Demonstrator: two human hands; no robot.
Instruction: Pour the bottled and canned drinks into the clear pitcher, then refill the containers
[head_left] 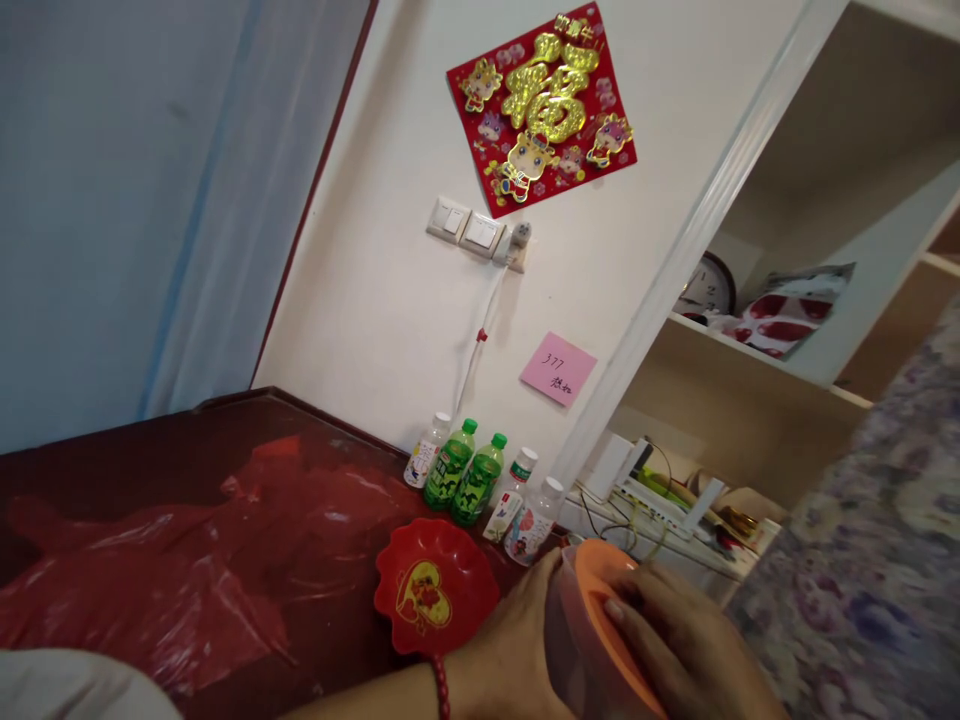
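Observation:
At the lower right, my left hand [517, 625] is wrapped round a translucent container [564, 650], a red braided cord on its wrist. An orange lid [600, 600] tops the container, which is tilted. My right hand [679, 640] grips this lid from the right, fingers bent over its surface. The container's lower part is cut off by the frame. Beside my left hand lies a red scalloped dish [472, 580] with a gold picture in its middle, partly covered by my hand.
Several drink bottles line the wall, including a green bottle [480, 480] and a white-capped bottle [534, 520]. Red plastic film [150, 580] lies crumpled on the dark table [330, 440]. A shelf unit [772, 365] holds a clock [709, 288]; floral fabric [862, 580] hangs at right.

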